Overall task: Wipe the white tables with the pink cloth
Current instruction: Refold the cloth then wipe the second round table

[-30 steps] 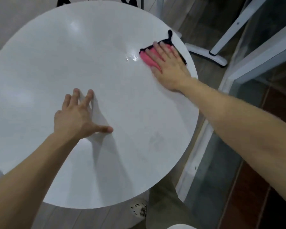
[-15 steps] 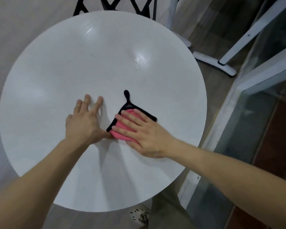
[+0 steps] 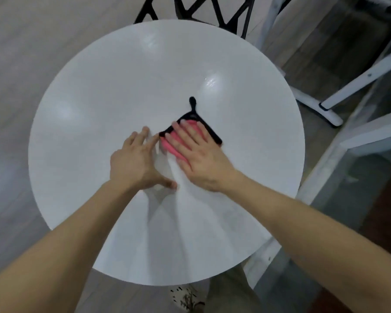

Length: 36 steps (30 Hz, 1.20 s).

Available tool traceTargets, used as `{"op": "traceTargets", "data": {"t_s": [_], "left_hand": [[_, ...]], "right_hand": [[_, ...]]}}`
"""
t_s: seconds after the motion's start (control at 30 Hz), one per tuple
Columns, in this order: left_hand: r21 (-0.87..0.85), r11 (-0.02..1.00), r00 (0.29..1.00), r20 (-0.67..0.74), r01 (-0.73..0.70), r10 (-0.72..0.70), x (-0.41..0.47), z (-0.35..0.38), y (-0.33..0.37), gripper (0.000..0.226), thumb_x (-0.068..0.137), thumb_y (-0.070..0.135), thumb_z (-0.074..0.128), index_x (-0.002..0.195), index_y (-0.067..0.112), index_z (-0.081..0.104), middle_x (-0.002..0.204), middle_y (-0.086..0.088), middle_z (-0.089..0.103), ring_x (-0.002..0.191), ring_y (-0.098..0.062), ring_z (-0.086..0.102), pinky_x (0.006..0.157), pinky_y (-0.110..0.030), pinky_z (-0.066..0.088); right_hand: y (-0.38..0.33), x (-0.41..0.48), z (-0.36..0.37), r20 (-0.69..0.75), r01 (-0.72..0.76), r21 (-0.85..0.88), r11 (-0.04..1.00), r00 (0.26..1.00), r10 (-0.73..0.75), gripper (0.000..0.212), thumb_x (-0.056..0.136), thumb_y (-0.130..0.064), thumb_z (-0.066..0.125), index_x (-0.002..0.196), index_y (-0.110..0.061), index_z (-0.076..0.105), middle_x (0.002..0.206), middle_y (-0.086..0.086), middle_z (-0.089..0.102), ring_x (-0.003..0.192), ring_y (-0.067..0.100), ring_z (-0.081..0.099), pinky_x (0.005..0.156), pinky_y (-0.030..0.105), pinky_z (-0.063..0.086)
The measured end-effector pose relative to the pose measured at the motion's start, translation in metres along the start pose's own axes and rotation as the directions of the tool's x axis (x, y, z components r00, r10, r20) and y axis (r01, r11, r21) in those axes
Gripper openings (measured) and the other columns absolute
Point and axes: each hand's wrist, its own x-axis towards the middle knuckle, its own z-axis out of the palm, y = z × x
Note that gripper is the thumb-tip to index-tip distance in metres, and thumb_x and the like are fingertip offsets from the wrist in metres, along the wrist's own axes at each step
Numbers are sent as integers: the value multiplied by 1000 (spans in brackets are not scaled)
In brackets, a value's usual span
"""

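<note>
A round white table (image 3: 95,91) fills the middle of the view. Near its centre lies the pink cloth (image 3: 172,147) with a black edge and a black hanging loop pointing away from me. My right hand (image 3: 196,152) presses flat on the cloth with straight fingers and covers most of it. My left hand (image 3: 136,160) rests flat on the tabletop just left of the cloth, fingers spread, its fingertips almost touching the cloth's left corner.
A black lattice-back chair (image 3: 199,10) stands at the table's far edge. White furniture legs (image 3: 348,86) and a glass panel with a white frame (image 3: 357,141) lie to the right. Pale floor runs along the left.
My right hand swept the cloth from the table's far right edge to the centre, beside my left hand. The view has shifted so the table sits lower and more centred.
</note>
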Motion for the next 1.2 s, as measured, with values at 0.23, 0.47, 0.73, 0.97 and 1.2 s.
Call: {"op": "traceTargets", "data": {"t_s": [0.23,0.47,0.73,0.97,1.2], "left_hand": [[-46,999,999,32,28,-26,58,-45,-32,162,35,67,102,167,45,11,174,5,17,160,-27,17,116,-61,43],[84,996,999,35,-10,7,72,-35,-28,169,33,76,97,164,49,-5,176,11,-9,164,-24,1,116,-59,43],[159,987,999,38,-23,17,63,-31,-38,167,39,89,85,164,47,-17,177,8,-17,165,-24,-2,118,-55,39],[124,992,999,49,-2,-4,64,-33,-37,166,43,90,81,167,36,-14,176,12,-21,165,-18,-6,122,-49,32],[135,991,999,47,8,-14,68,-28,-39,170,41,89,83,167,34,-17,176,12,-22,165,-20,-6,120,-49,31]], "right_hand": [[-41,-32,2,51,35,77,996,998,-39,61,115,-42,29,173,-27,17,182,5,3,168,25,-7,134,55,7],[120,68,-14,3,5,-7,1000,1000,-5,61,113,-46,30,172,-34,20,181,3,12,168,23,8,136,49,8],[79,114,-16,-47,-52,21,998,998,52,64,111,-40,36,172,-24,24,180,11,14,168,32,7,134,58,9],[44,75,-6,125,463,118,879,871,-476,61,114,-42,34,172,-33,19,182,0,5,168,23,-4,135,52,6],[174,243,-22,27,-270,2,963,962,270,67,109,-48,17,174,-32,9,182,5,1,168,24,-2,136,50,-2]]}}
